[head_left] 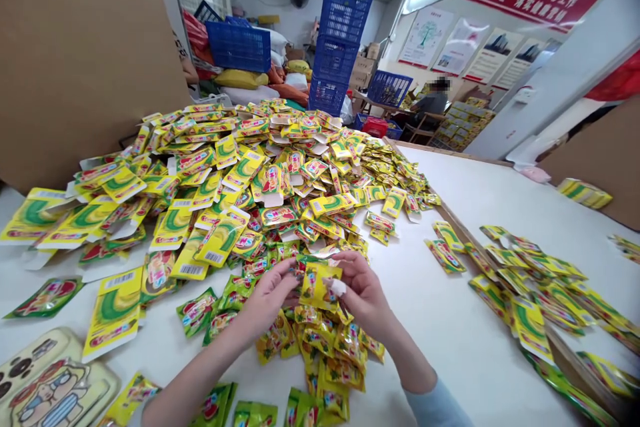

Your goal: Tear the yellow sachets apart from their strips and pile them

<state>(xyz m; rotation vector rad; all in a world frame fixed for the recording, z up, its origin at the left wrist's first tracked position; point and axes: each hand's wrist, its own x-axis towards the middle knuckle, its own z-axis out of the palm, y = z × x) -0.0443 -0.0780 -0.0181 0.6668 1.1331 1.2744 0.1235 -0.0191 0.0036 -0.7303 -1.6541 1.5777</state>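
Between both hands, over the middle of the table, is a yellow candy packet (315,285), with a green edge showing behind its top. My left hand (274,295) grips its left side with closed fingers. On the other side my right hand (367,297) pinches it, and white tape is wrapped on the thumb. Just below the hands lies a heap of yellow packets (345,370). Green packets (235,293) lie by my left wrist, and more green packets (255,413) are along the near edge. Flat yellow boxes (115,307) rest to the left.
A large pile of small yellow boxes (270,180) covers the table's far left. More boxes (530,287) lie along a strip on the right. A cartoon case (50,380) is at the near left. Behind stand blue crates (333,47) and a seated person (434,103).
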